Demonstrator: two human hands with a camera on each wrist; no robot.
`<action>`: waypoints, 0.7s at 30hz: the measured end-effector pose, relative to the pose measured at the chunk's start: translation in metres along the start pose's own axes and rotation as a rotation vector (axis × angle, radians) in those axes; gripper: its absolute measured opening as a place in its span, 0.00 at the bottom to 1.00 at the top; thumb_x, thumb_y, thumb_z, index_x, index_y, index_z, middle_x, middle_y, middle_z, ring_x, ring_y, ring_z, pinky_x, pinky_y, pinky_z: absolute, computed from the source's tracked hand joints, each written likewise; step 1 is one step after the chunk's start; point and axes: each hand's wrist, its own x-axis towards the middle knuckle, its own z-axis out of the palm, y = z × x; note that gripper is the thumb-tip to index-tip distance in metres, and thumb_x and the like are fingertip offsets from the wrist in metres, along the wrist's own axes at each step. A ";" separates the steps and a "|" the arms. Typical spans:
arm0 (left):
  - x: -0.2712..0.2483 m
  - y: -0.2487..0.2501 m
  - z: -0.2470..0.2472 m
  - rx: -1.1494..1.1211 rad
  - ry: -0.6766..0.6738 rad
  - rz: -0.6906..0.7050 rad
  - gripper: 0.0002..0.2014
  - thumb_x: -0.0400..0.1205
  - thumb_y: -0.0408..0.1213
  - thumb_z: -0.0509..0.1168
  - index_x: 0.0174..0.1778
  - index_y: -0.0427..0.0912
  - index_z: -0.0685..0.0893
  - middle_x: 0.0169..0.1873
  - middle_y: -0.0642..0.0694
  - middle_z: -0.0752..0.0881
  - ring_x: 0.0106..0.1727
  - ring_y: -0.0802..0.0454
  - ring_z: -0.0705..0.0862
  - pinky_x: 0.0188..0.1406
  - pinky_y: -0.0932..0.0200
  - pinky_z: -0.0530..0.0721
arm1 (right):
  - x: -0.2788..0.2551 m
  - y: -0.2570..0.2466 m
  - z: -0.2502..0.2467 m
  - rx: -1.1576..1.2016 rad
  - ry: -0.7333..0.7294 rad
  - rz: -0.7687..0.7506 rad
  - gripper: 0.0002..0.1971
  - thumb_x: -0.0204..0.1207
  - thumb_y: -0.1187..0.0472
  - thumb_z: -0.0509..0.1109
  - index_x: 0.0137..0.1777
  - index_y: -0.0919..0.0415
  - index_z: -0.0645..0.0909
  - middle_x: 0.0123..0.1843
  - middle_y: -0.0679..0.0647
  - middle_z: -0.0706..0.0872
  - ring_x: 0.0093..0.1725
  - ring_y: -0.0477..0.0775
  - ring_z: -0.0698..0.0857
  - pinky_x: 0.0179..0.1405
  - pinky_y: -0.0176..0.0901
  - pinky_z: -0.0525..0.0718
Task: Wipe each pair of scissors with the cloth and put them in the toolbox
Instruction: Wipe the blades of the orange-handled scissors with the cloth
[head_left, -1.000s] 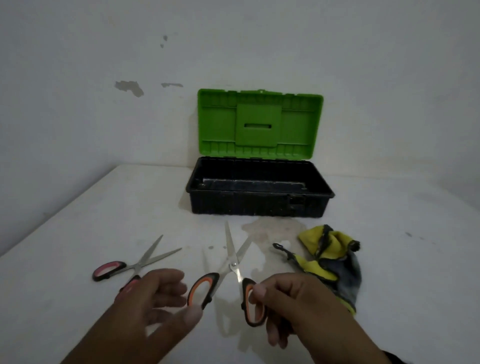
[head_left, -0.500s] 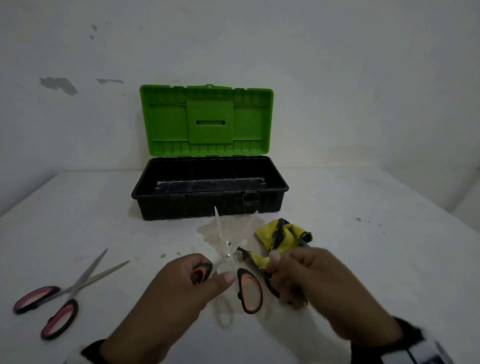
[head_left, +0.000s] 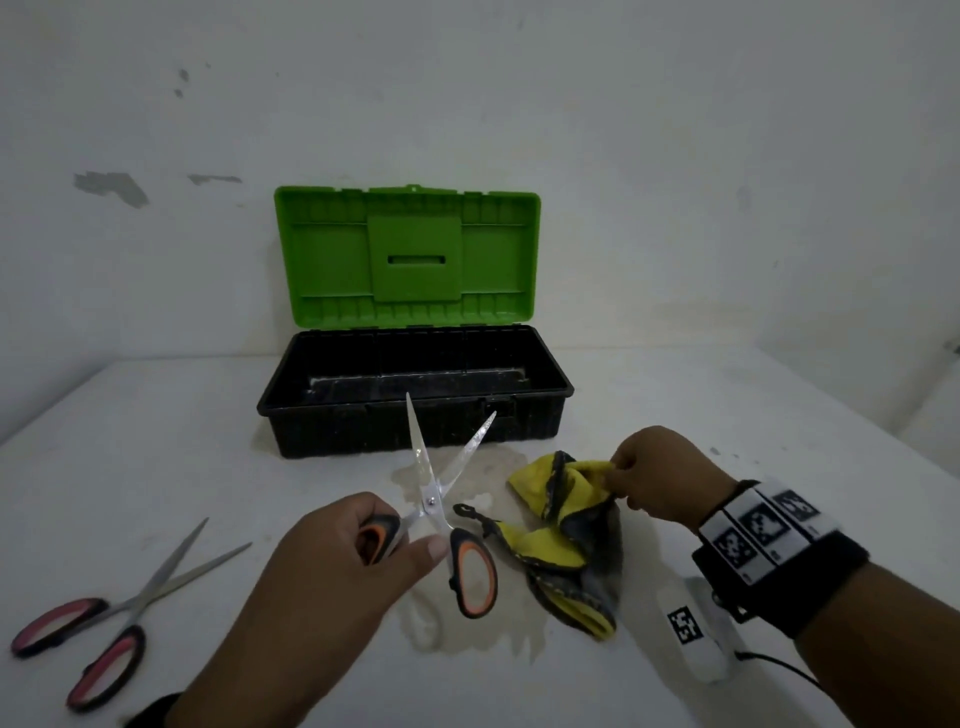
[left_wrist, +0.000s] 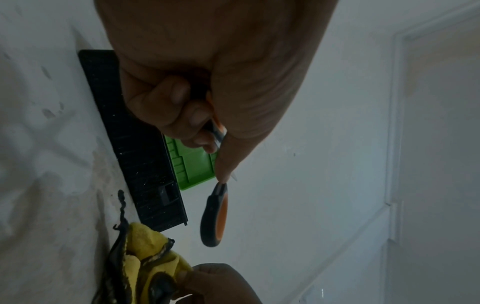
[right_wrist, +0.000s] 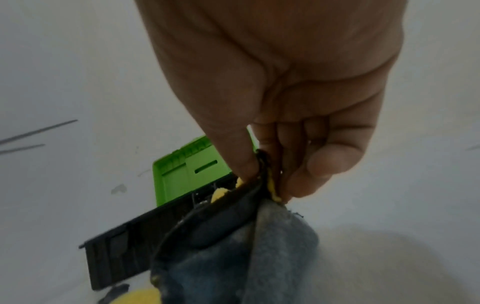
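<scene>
My left hand (head_left: 363, 540) grips one handle of the orange-and-black scissors (head_left: 470, 569), held above the table with blades spread and pointing at the toolbox. In the left wrist view my curled fingers (left_wrist: 179, 96) wrap that handle while the other handle of the scissors (left_wrist: 215, 216) hangs free. My right hand (head_left: 647, 478) pinches the top edge of the yellow and grey cloth (head_left: 566, 535), seen close in the right wrist view as the cloth (right_wrist: 259, 246) hanging from thumb and fingers. The toolbox (head_left: 415, 421) stands open, black tray, green lid upright. A second pair, the red-handled scissors (head_left: 104, 629), lies at front left.
A white wall rises right behind the toolbox lid (head_left: 410, 254). A damp stain (head_left: 467, 623) spreads on the white table (head_left: 727, 426) under the held scissors and cloth. The table's left edge runs diagonally at far left.
My right hand let go of the scissors' handle and moved right to pinch the cloth. My left hand now holds the orange scissors alone, blades spread wider.
</scene>
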 end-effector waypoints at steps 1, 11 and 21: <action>0.000 -0.001 -0.001 0.012 0.006 0.004 0.18 0.70 0.56 0.75 0.30 0.45 0.81 0.20 0.53 0.76 0.21 0.63 0.72 0.23 0.68 0.68 | -0.002 -0.001 -0.003 0.045 0.034 -0.020 0.15 0.77 0.60 0.73 0.40 0.75 0.88 0.38 0.71 0.89 0.31 0.53 0.78 0.31 0.42 0.76; -0.001 0.002 -0.008 -0.079 0.060 -0.011 0.15 0.69 0.53 0.76 0.30 0.47 0.82 0.20 0.53 0.78 0.21 0.63 0.73 0.25 0.65 0.72 | -0.064 -0.043 -0.012 0.934 0.524 -0.364 0.09 0.83 0.68 0.67 0.40 0.63 0.82 0.31 0.41 0.89 0.32 0.35 0.85 0.34 0.23 0.79; -0.002 -0.002 -0.009 -0.072 0.144 0.027 0.17 0.66 0.53 0.79 0.30 0.46 0.81 0.23 0.46 0.77 0.22 0.61 0.71 0.23 0.68 0.71 | -0.086 -0.085 0.039 0.743 0.403 -0.547 0.10 0.78 0.62 0.75 0.43 0.43 0.83 0.43 0.41 0.87 0.44 0.45 0.86 0.40 0.25 0.79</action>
